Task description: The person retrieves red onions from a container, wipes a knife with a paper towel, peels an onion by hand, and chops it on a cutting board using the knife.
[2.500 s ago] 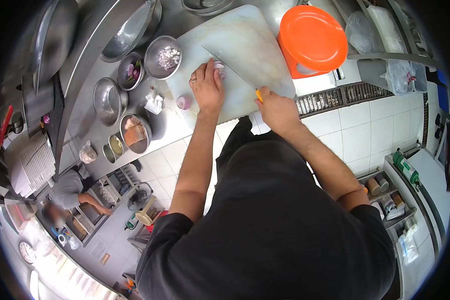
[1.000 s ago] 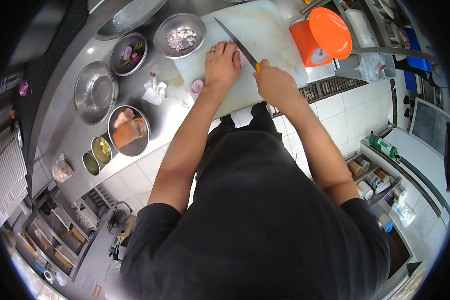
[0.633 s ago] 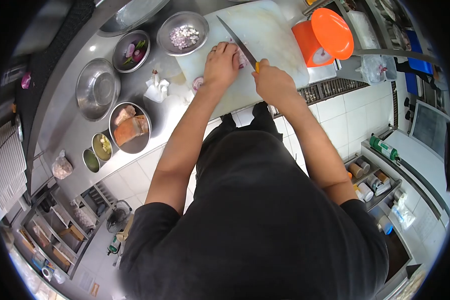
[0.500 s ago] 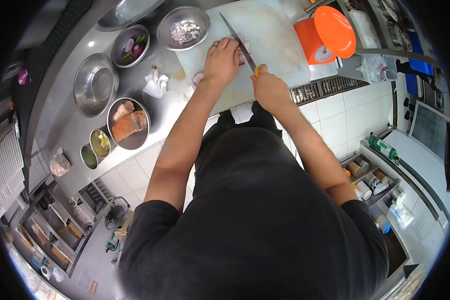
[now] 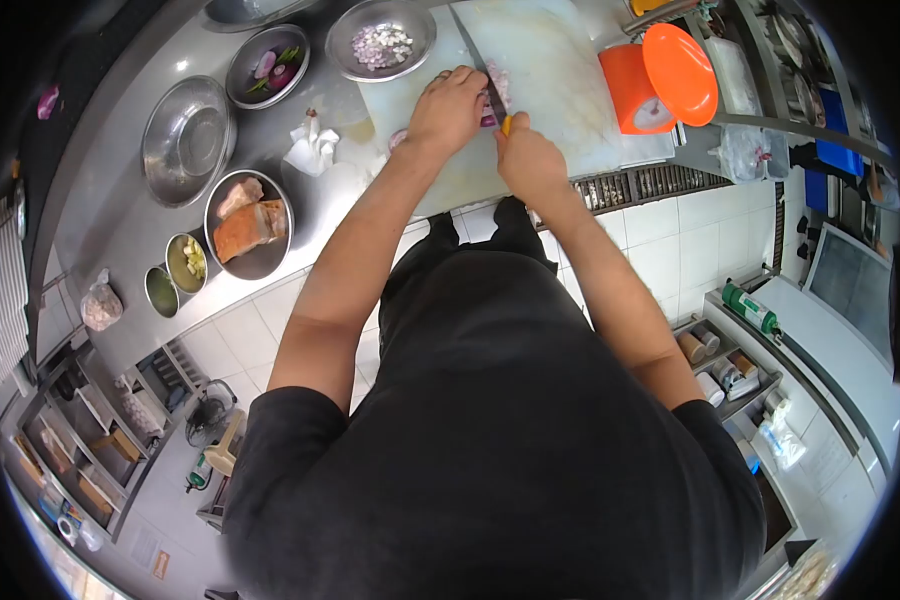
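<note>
My right hand (image 5: 533,165) is wrapped round the yellow handle of a kitchen knife (image 5: 476,48), whose long blade points away from me. Beside the blade, my left hand (image 5: 452,108) presses down on a piece of red onion (image 5: 488,112) with bent fingers; that hand hides much of it. Finely cut onion (image 5: 500,84) lies just right of the blade. All of this is on a pale cutting board (image 5: 560,70). Another cut onion piece (image 5: 398,138) rests near my left wrist.
Left of the board stand a steel bowl of diced onion (image 5: 381,46), a bowl with whole red onions (image 5: 282,76), an empty steel bowl (image 5: 155,150) and a bowl of raw meat (image 5: 240,238). A crumpled white cloth (image 5: 312,152) lies between. An orange container (image 5: 620,95) stands at right.
The view has shifted slightly. My right hand and the knife handle have come closer to my left hand, and the blade stands at a steeper angle. Both hands keep their grip.
</note>
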A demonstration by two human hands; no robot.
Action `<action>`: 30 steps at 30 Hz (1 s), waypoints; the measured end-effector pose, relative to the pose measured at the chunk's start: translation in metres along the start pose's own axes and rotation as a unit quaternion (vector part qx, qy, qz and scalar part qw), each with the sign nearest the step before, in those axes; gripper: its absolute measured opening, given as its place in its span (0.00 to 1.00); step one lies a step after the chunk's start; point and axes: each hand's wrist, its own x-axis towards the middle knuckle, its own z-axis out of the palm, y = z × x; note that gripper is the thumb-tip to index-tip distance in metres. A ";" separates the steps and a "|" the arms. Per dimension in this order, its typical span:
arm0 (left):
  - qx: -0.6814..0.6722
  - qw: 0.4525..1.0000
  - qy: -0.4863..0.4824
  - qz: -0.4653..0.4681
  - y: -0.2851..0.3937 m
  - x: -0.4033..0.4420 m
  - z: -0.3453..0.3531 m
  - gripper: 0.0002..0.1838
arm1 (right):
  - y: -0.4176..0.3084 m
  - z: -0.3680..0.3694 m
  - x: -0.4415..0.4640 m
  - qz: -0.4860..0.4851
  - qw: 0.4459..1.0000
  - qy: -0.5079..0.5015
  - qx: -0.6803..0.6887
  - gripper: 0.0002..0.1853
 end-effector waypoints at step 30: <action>-0.034 0.995 -0.064 -0.072 -0.006 0.001 -0.022 0.14 | -0.016 -0.034 -0.017 -0.019 0.999 -0.022 -0.018 0.20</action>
